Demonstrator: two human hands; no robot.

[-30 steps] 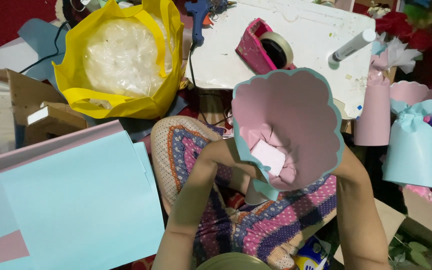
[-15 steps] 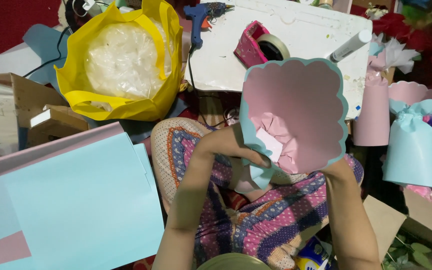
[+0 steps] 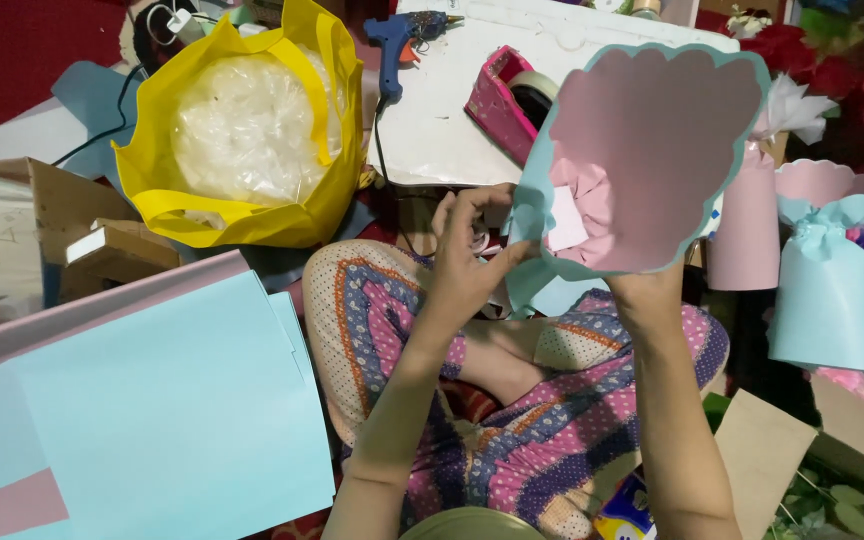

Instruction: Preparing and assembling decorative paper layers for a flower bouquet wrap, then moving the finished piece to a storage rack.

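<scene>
Pink cone (image 3: pixel 652 150), teal-edged and scalloped, is held up over the lap, its mouth facing the camera. Left hand (image 3: pixel 467 265) pinches the cone's near left edge by a white patch (image 3: pixel 565 220), fingers (image 3: pixel 482 210) clenched on the paper. Right hand is hidden behind the cone, so its grip cannot be told. Blue paper sheets (image 3: pixel 162 400) lie on the floor to the left. Farther off, a yellow bag (image 3: pixel 242 130), pink tape dispenser (image 3: pixel 502 100) and blue glue gun (image 3: pixel 397 35) sit by the white worktop (image 3: pixel 442 120).

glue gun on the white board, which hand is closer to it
Left. The left hand sits below the blue glue gun; the right hand is farther right, under the pink paper cone.
</scene>
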